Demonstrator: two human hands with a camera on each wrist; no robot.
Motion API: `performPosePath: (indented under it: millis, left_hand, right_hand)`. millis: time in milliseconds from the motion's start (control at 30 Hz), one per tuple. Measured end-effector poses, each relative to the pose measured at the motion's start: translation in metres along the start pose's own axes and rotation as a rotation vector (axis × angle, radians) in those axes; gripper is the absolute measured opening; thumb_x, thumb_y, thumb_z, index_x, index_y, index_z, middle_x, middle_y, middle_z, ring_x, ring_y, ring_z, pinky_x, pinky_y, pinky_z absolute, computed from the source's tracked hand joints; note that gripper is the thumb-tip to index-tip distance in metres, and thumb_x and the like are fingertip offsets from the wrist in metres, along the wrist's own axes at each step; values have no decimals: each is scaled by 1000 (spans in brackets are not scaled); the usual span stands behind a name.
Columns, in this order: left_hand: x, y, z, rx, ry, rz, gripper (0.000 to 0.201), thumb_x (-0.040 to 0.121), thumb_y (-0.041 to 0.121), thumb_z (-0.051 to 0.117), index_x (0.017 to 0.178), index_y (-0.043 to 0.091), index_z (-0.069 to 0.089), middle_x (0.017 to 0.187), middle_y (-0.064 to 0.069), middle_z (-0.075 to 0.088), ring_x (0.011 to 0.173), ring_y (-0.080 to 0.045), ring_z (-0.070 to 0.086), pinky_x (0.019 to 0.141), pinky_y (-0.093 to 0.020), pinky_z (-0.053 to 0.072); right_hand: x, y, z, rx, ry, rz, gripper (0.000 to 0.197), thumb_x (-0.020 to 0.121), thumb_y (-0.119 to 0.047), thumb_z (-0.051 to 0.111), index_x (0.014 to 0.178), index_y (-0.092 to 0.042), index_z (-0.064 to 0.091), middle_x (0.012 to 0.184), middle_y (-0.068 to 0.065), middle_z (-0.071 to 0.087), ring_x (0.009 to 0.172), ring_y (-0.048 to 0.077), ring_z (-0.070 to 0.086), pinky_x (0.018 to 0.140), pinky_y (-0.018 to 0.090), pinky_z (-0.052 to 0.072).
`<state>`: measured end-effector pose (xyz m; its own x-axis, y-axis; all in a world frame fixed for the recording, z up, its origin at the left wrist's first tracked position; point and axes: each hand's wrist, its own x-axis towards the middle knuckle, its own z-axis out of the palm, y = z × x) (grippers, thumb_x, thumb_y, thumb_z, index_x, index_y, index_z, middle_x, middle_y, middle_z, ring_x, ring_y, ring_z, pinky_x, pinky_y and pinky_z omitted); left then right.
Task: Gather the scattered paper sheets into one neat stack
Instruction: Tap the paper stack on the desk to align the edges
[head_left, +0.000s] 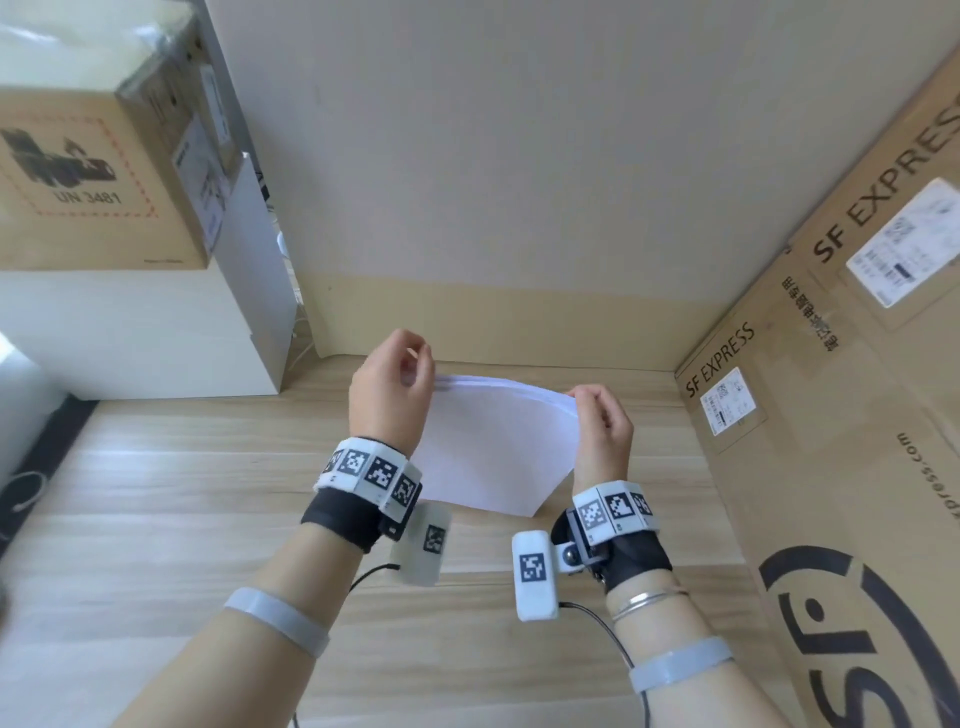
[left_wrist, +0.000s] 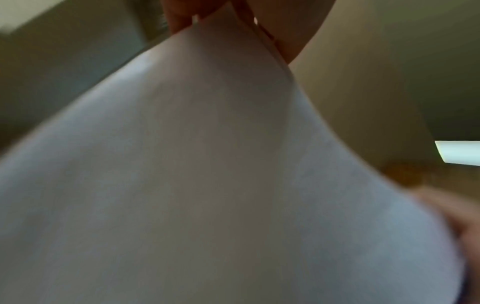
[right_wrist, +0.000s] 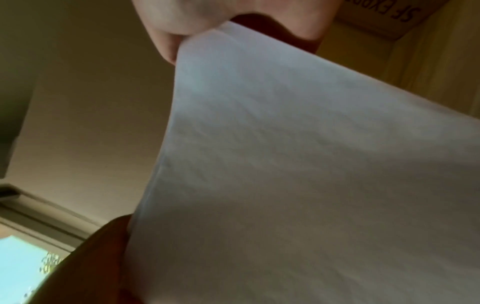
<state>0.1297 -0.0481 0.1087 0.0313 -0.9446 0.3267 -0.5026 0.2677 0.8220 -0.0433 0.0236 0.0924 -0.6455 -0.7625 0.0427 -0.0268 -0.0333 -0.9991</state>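
Head view: "SF EXPRESS" box (head_left: 810, 374) lettering.

The scene was viewed by the head camera from above, facing forward and down over the wooden table (head_left: 156, 519) toward its far edge. The paper stack (head_left: 493, 447) was seen from just beneath by both wrist cameras, upward along the fingers; it was shared by all three views.

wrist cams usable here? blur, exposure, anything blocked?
Head view: bright and mostly sharp, edges bent by the wide lens, both the left hand and right hand clear on the paper stack. Left wrist view: dim, soft, paper fills the frame. Right wrist view: dim, backlit, paper blocks most; a bright window patch lower left.
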Motion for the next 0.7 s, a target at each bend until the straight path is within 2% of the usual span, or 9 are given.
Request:
performPosePath:
  millis: [100,167,233,300,400,467,567,633,700]
  left_hand:
    - [0,-15,-3,462,-60,525,41,92,40,40,76,12,64,64,-5,60,58,-28,57,53,-31,45]
    - [2,-22,-7,536,-175,640,53,90,55,36,76,13,66,66,-4,61,59,-27,57,52,-30,47]
    - [6,-22,-9,522,-221,671,41,84,54,48,81,16,65,68,-2,62,61,-26,57,51,-29,50]
    - [10,-23,-11,509,-255,705,23,79,42,54,91,23,57,71,0,64,62,-26,58,48,-29,50]
    - [16,-19,-17,544,-358,653,31,70,33,67,99,25,59,74,1,66,64,-26,60,51,-25,47]
    - [17,-14,-20,611,-378,613,41,58,30,82,95,21,66,73,1,67,63,-26,62,51,-25,43]
    - [19,-9,-17,645,-383,548,40,56,24,85,90,16,66,71,-2,66,63,-27,62,52,-23,32]
    - [19,-9,-16,634,-406,525,39,58,18,83,91,15,64,74,-3,66,67,-28,61,51,-24,31]
    - [18,-7,-16,614,-449,509,38,64,15,79,99,15,63,86,-3,66,80,-29,59,53,-27,39]
  right_hand:
    - [1,1,0,-6,5,15,14,75,-15,46,67,-22,57,59,-15,63,63,10,45,61,27,35]
    - [2,1,-1,7,-7,24,14,75,-14,45,72,-21,57,62,-14,66,70,16,48,66,29,38]
    - [3,1,0,-4,-19,26,15,75,-15,44,74,-21,58,63,-11,67,73,17,52,70,30,39]
    - [5,-1,1,-8,-18,28,16,79,-14,46,75,-23,58,63,-12,67,74,14,54,71,26,41]
    - [10,-5,0,-46,-3,-71,22,89,-10,48,75,-23,59,67,-18,66,69,-1,55,65,10,42]
    - [13,-7,-1,-173,-20,-170,15,88,-23,51,77,-20,60,69,-21,65,70,-8,56,67,8,41]
    - [13,-19,0,-485,-65,-359,34,76,-49,50,82,-19,63,71,-18,64,75,-2,59,72,20,45]
    - [14,-31,1,-892,-96,-582,44,72,-58,55,92,-20,64,78,-10,68,77,16,65,72,28,47]
    - [15,-46,5,-1299,-279,-575,48,73,-61,59,103,-24,60,85,-2,70,84,24,65,73,31,44]
